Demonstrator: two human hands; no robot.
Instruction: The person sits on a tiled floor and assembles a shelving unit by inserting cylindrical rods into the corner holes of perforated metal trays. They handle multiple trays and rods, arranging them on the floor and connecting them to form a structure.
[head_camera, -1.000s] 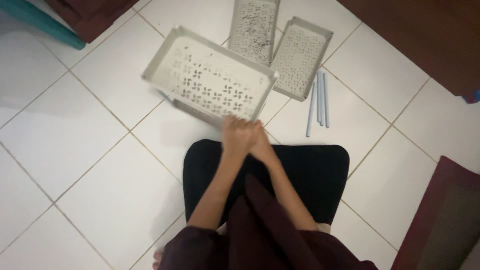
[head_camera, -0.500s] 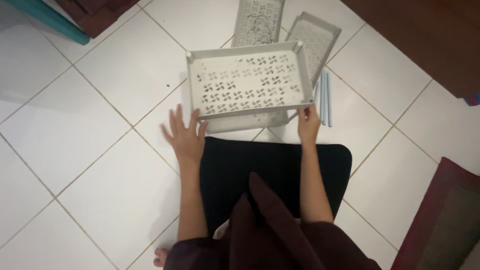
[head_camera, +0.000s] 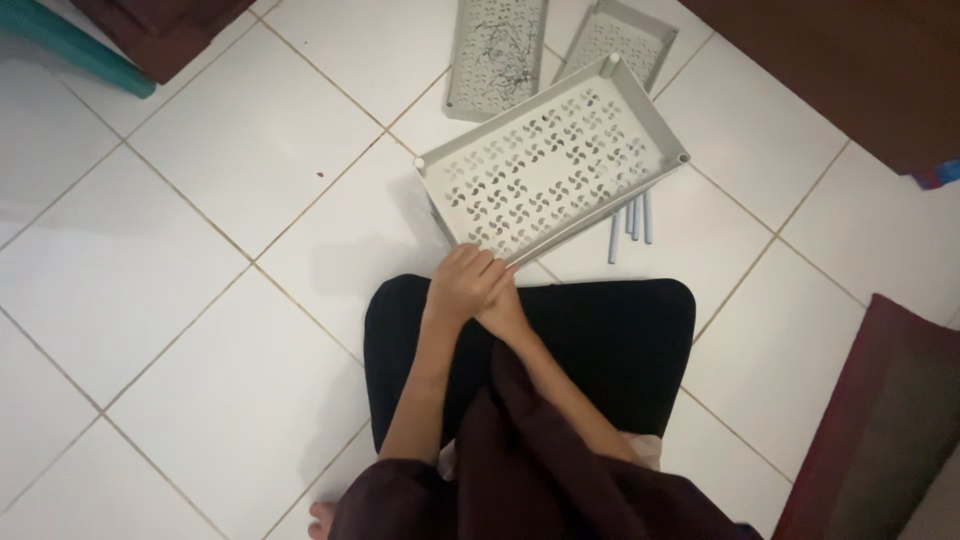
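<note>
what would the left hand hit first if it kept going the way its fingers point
The left hand points up and right, and already touches the near corner of the grey perforated tray. That tray's bottom is first in its line, though depth is hard to judge.

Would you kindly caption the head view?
Both hands, left hand over right hand, grasp a perforated grey tray's corner above white floor tiles.

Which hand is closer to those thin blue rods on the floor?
Right. The right hand sits under the left hand at the tray's near corner, on the side toward the rods.
</note>
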